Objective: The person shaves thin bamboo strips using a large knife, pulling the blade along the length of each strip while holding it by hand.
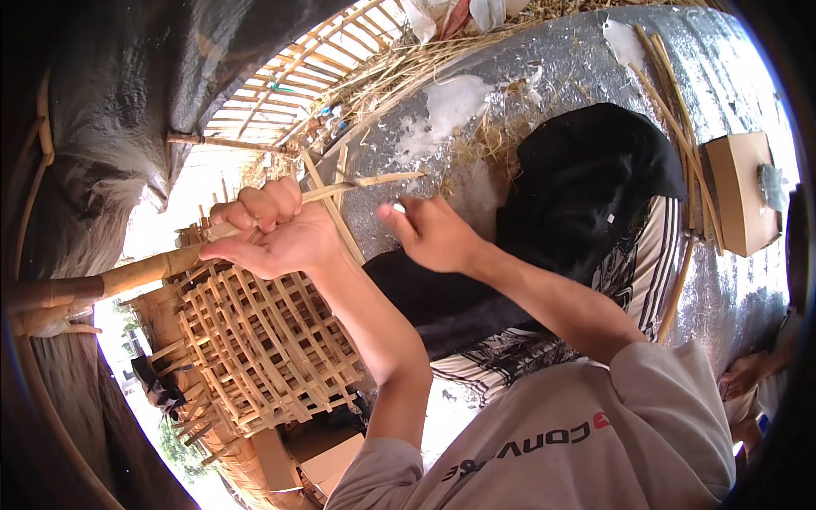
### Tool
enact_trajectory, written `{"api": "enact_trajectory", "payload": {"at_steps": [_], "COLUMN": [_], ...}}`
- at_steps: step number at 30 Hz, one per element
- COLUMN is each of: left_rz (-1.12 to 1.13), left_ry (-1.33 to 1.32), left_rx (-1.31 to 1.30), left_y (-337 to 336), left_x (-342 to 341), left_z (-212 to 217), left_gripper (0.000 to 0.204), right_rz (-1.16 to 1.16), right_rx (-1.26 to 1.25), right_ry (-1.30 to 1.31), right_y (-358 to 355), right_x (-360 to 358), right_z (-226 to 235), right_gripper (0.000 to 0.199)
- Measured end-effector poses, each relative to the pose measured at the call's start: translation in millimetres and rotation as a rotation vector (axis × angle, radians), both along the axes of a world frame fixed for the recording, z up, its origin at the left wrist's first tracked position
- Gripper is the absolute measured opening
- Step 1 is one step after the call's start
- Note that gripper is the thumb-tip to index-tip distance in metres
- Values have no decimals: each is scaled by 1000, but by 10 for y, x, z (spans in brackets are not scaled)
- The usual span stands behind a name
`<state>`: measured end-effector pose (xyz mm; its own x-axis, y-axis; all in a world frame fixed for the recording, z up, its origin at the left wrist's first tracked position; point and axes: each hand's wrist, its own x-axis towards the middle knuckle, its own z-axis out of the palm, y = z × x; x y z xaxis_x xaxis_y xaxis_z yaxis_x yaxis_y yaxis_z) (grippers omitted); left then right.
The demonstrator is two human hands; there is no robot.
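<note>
My left hand (276, 225) is raised at the left, palm up, its fingers curled round a pale bamboo strip (374, 180). From that hand the strip runs to the right, its thin end tapering above my right hand (433, 234). My right hand is closed in a fist just below and right of the strip's end, apart from my left hand. A small white tip (398, 207) shows by its thumb; the rest of what it holds is hidden. Black cloth (586, 178) lies over my lap and leg, beyond the right hand.
Below my left forearm is a woven bamboo lattice (263, 340), with a thick bamboo pole (144, 274) beside it. Long bamboo strips (680, 127) and a cardboard box (741, 194) rest on the silver sheet (552, 59). Another person's hand (748, 374) shows at the right edge.
</note>
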<state>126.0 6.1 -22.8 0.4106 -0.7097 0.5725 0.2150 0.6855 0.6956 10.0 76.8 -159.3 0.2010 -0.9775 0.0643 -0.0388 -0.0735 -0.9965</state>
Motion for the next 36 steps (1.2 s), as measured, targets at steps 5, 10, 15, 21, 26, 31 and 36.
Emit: {"api": "enact_trajectory", "payload": {"at_steps": [5, 10, 15, 21, 26, 31, 36], "left_rz": [199, 286, 305, 327, 507, 568, 793], "left_ry": [17, 31, 140, 90, 153, 116, 210], "left_rx": [20, 19, 18, 29, 95, 180, 274], "left_y": [21, 38, 118, 10, -112, -179, -177], "left_x": [52, 131, 257, 221, 236, 326, 415], "left_z": [47, 36, 44, 22, 100, 121, 151], "left_gripper": [56, 55, 56, 52, 49, 49, 50], "right_rz": [70, 91, 53, 98, 89, 90, 137], "right_rx": [193, -74, 148, -51, 200, -58, 362], "right_ry": [104, 121, 257, 204, 460, 183, 523], "right_y": [42, 122, 163, 249, 239, 345, 400], "right_x": [46, 65, 40, 2, -137, -168, -394], "right_z": [-13, 8, -90, -193, -300, -333, -329], "right_gripper": [52, 48, 54, 44, 64, 58, 62]}}
